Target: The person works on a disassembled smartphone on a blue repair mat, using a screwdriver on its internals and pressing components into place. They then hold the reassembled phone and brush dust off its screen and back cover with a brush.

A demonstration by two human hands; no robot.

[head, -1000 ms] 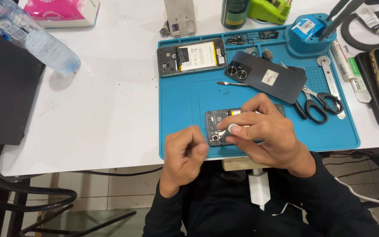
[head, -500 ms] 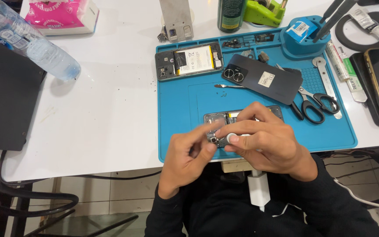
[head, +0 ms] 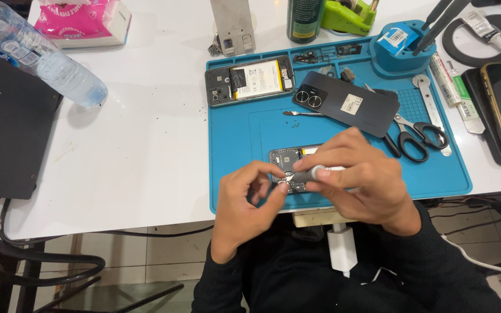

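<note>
Step in hand, as judged: small-part work on opened phone (head: pixel 290 165), lying at near edge of blue repair mat (head: pixel 244 145) on white bench (head: pixel 146 139).
Right hand (head: pixel 358 179): grip clenched around slim grey tool (head: pixel 308 175), tip lowered onto phone's upper boards.
Left hand (head: pixel 244 203): fingertips pinched at same spot, steadying; whether holding a part, cannot tell.
Nearby: second opened phone (head: pixel 249 81), dark back cover (head: pixel 346 103), scissors (head: pixel 413 136), tweezers (head: pixel 302 113).
Next move calls for steady, vertical tool pressure and firm bracing of phone.
</note>
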